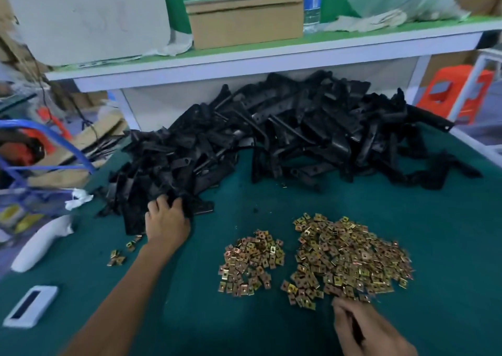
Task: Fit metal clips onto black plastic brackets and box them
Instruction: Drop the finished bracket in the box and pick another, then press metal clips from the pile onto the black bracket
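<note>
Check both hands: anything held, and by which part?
Left hand grips a black bracket at the bracket pile's near edge; the held part is hidden. Right hand reaches the larger clip pile; whether it holds a clip cannot be told.

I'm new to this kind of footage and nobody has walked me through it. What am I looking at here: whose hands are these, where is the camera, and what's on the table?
There is no machine here. A person is working with bare hands, and the single picture comes from a camera worn on their head, looking forward and down.

On the green table, a big heap of black plastic brackets lies at the back. Nearer are small brass-coloured metal clips, in a smaller pile and a larger pile.

The left hand reaches to the heap's near edge, with its fingers curled round a bracket. The right hand touches the near edge of the larger pile. Whether it holds a clip cannot be told.

A cardboard box stands on the shelf behind.
</note>
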`<state>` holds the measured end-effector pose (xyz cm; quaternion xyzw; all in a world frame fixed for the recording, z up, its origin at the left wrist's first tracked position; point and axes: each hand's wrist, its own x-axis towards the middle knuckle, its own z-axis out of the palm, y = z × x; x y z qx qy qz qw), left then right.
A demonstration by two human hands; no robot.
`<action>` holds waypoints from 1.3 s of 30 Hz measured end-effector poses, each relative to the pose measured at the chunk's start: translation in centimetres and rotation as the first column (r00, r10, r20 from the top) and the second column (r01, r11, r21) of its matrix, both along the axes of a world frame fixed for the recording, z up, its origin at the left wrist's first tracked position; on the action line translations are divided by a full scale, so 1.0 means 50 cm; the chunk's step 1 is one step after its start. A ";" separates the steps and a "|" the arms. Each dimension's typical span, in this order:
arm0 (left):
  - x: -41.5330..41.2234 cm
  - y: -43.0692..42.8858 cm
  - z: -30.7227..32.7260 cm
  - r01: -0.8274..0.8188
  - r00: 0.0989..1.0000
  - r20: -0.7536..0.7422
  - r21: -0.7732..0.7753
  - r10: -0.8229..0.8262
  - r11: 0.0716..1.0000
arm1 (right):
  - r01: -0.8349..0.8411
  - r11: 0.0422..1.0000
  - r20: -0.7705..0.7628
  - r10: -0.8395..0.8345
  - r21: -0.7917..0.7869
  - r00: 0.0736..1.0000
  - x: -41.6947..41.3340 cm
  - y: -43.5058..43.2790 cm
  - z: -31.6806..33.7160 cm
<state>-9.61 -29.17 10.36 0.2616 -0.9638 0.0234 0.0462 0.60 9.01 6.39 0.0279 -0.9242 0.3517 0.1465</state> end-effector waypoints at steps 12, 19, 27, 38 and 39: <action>0.044 0.136 0.207 0.612 0.686 -0.706 0.690 0.175 0.387 | -0.095 0.991 -0.269 0.116 0.090 0.956 -0.007 0.018 0.003; 0.169 0.335 0.196 0.837 0.396 -0.865 0.202 -0.308 0.509 | 0.004 0.776 0.385 0.308 -0.630 0.870 0.000 0.001 0.096; 0.278 0.485 0.016 0.957 0.290 -0.494 0.148 -0.819 0.249 | 0.295 0.270 0.393 0.480 -0.917 0.784 -0.021 0.041 0.111; 0.162 0.350 -0.003 0.663 0.733 -0.449 0.301 -0.511 0.686 | 0.094 0.770 0.321 0.149 -0.631 0.935 0.005 0.101 0.124; 0.160 0.350 -0.005 0.658 0.745 -0.413 0.325 -0.524 0.679 | 0.071 0.791 0.311 0.154 -0.607 0.938 0.007 0.102 0.125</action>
